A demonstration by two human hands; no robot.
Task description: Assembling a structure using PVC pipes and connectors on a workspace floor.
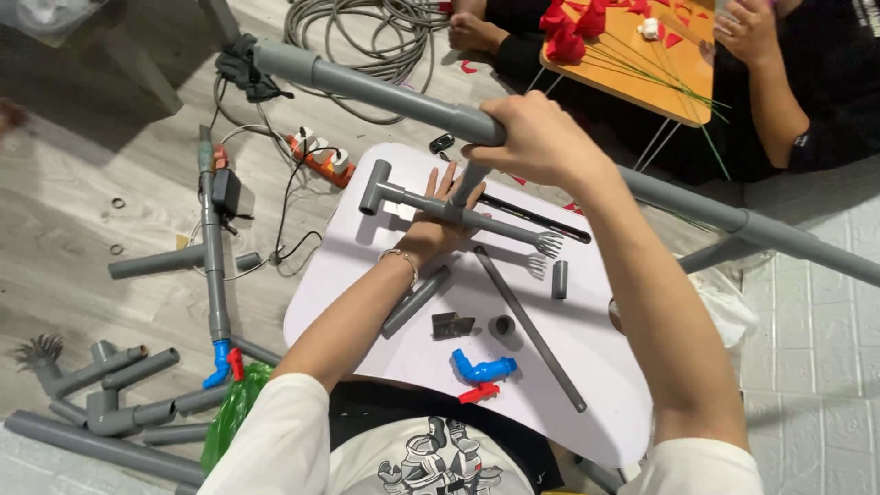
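Grey pipe frame (385, 92) gripped in the right hand (536, 137), tee-ended pipe (431, 203) clasped by the left hand (435, 225).

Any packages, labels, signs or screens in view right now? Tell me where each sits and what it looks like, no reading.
Green plastic bag: on the floor left of the white table, crumpled, bright green, partly hidden by the left sleeve.
Whitish plastic bag: off the table's right edge, under the right forearm, crumpled, pale.
No labels, signs or screens are visible.

grey pipe (367, 84), blue elbow fitting (483, 368), white table (587, 385)
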